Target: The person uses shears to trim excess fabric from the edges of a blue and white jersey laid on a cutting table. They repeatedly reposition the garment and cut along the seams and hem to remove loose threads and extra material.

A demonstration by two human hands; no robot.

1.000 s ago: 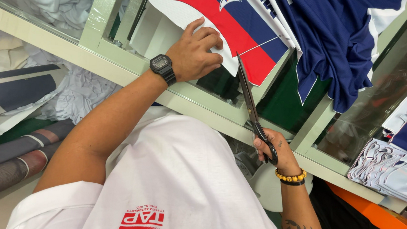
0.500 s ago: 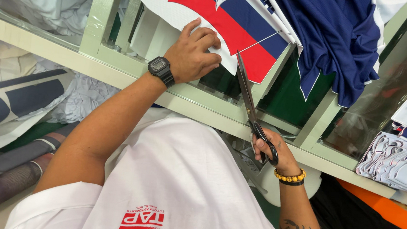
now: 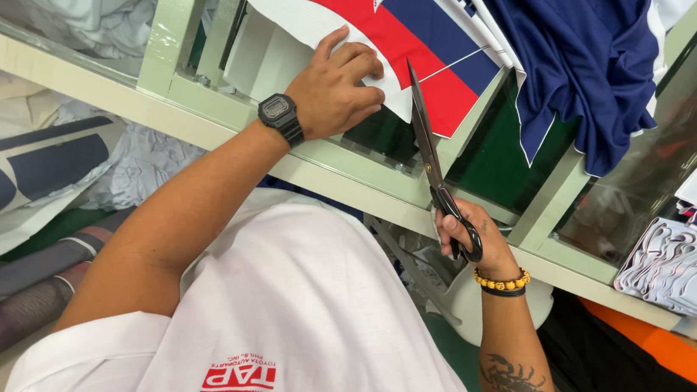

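A: Head view. Report grip states.

B: Left hand (image 3: 337, 93) lies flat, fingers spread, pressing the printed fabric panel (image 3: 366, 10) onto the glass table (image 3: 204, 105); it holds nothing. Right hand (image 3: 468, 233) is closed through the handles of the scissors (image 3: 429, 157), blades pointing to 11 o'clock, nearly shut at the panel's white edge.

A: Hazards?

B: The left fingertips sit just at 9 o'clock of the blades; a drift that way risks a nick. Loose pressure could let the panel slide, pulling the cut off its line.
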